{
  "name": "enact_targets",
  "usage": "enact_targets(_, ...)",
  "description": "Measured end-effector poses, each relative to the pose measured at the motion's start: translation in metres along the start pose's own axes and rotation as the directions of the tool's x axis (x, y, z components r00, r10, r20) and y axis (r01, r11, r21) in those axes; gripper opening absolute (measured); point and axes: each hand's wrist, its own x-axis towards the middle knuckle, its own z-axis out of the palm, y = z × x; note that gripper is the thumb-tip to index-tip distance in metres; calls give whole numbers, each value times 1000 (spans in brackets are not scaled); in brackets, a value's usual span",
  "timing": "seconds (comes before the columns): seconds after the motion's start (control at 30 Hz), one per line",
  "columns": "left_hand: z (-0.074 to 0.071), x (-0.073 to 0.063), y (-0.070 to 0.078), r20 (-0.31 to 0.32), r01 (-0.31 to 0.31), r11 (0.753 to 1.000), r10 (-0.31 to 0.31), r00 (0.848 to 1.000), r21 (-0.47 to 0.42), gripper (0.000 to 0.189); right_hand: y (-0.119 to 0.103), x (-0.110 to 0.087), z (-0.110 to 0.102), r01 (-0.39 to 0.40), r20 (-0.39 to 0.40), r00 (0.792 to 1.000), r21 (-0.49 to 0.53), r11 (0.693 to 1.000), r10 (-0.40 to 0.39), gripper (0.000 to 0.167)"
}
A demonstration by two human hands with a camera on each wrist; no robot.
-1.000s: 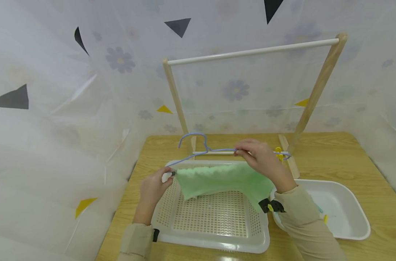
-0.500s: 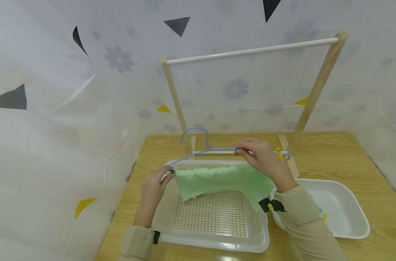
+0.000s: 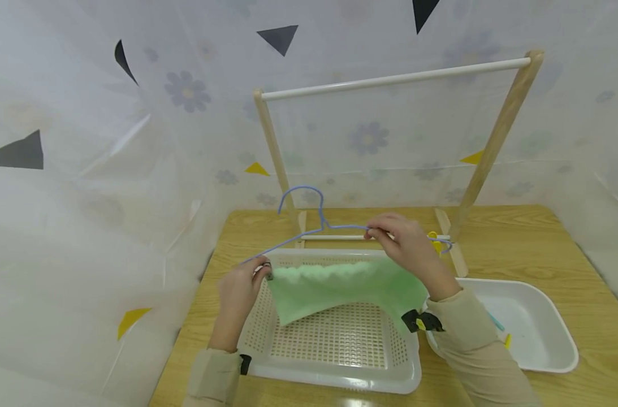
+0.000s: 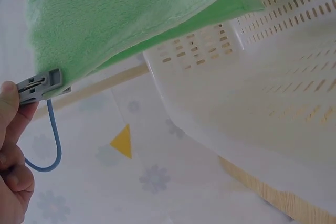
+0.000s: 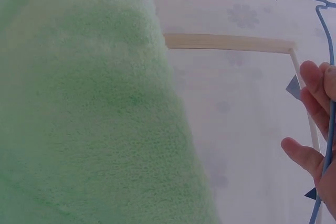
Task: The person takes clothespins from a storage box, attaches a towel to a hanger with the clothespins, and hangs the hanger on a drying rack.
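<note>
A blue wire hanger (image 3: 321, 217) is held up over the white basket, hook uppermost. My right hand (image 3: 402, 246) pinches its upper wire right of the hook. A grey clothespin (image 4: 44, 85) bites the corner of a green fluffy towel (image 3: 329, 285) near the hanger's left end, where blue wire loops out beside it. My left hand (image 3: 240, 288) pinches that clothespin between thumb and fingers. The towel hangs folded over the hanger's lower bar, which it hides. A yellow clothespin (image 3: 433, 241) shows at the hanger's right end, partly behind my right hand.
Under the towel stands a white perforated basket (image 3: 334, 384). To its right is a white tub (image 3: 558, 345) with small blue and yellow pieces inside. Behind them rises a wooden rack (image 3: 502, 127) with a white top rail (image 3: 390, 81). All stand on a wooden table (image 3: 553, 254).
The hanger's hook has risen and its left arm has tilted more. My left hand has brought the clothespin and towel corner slightly left; the towel hangs lower there. My right hand keeps its grip.
</note>
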Motion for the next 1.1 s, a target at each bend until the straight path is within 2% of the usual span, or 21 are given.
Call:
enact_targets(0.2, 2, 0, 0, 40, -8, 1000, 8, 999, 0, 26, 2, -1, -1, -2, 4, 1000, -1, 1000, 2, 17)
enact_targets(0.33, 2, 0, 1, 88, 0, 1000, -1, 996, 17, 31, 6, -3, -3, -16, 29, 999, 16, 1000, 16, 16)
enact_targets(0.57, 1, 0, 2, 152, 43, 999, -43, 987, 1, 34, 12, -5, -9, -86, 137, 988, 68, 994, 77, 15)
enact_targets(0.73, 0, 0, 1, 183, 78, 997, -75, 980, -12, 36, 10, -4, -14, -146, 208, 968, 12, 989, 141, 11)
enact_targets(0.93, -3, 0, 1, 184, 98, 995, -92, 979, -24, 37, 11, -4, -14, -108, 215, 969, -65, 992, 119, 12)
enact_targets(1.1, -3, -1, 1, 150, 75, 997, -73, 986, -7, 38, 14, -6, -10, -98, 174, 978, -88, 991, 112, 11)
